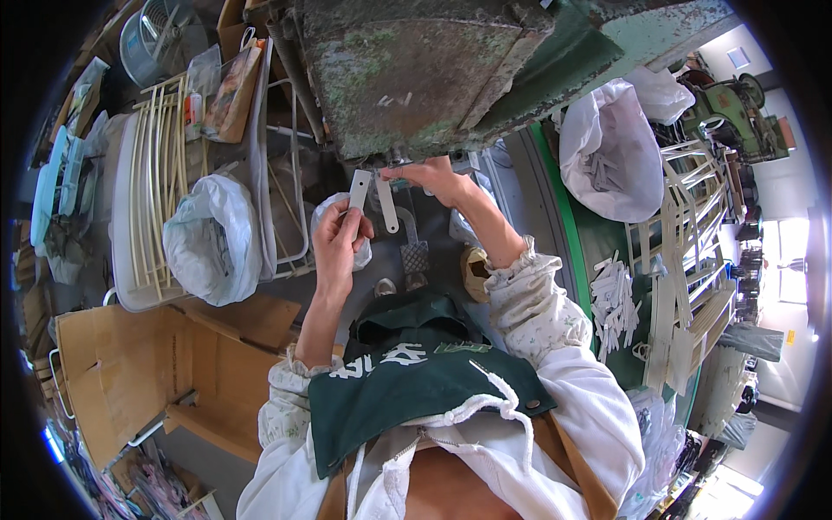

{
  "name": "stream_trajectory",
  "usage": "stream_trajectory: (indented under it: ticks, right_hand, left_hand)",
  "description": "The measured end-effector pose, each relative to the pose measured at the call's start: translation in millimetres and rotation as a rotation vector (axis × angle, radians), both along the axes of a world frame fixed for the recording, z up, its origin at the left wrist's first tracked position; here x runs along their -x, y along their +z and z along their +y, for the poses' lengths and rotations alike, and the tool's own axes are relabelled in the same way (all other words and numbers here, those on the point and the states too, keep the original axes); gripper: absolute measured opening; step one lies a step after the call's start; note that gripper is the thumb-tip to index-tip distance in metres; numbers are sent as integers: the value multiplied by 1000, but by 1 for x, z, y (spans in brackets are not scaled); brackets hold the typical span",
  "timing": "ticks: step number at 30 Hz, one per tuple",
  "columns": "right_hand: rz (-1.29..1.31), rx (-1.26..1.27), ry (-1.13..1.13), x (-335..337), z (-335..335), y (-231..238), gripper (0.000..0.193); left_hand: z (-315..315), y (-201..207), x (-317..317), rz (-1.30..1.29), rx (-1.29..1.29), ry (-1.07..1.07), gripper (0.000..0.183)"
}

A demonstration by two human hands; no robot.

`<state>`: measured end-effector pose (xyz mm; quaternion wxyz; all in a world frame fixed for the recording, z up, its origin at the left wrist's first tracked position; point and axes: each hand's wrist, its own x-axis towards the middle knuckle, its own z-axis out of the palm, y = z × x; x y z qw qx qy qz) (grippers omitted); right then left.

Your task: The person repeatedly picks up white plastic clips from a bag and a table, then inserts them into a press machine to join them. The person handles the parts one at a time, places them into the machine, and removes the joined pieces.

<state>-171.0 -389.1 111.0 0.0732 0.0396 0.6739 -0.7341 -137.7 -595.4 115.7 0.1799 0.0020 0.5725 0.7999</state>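
Observation:
My left hand is closed on a flat white strip with a small hole near its upper end. Beside it, a second flat white strip slants downward, its rounded lower end holed too. My right hand reaches in from the right, fingertips pinched at this second strip's upper end. Both hands are just below the lower edge of a worn green machine, close to a small metal fitting. The machine's edge and my own fingers partly hide the right-hand grip.
A metal foot pedal is below my hands. To the left are a white sack and an open cardboard box. On the right, a green bench bears loose white strips, a white bag and stacked pale slats.

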Motion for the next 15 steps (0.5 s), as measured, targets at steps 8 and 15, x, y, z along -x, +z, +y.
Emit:
stream_trajectory:
  ticks: [8,15]
  right_hand:
    - [68,-539,-120,-29,-10,39,38]
    - [-34,-92,-60,-58,-14,10,22]
  left_hand:
    - [8,13,18,130,47,-47,17]
    - [10,1,24,23,196,-94,20]
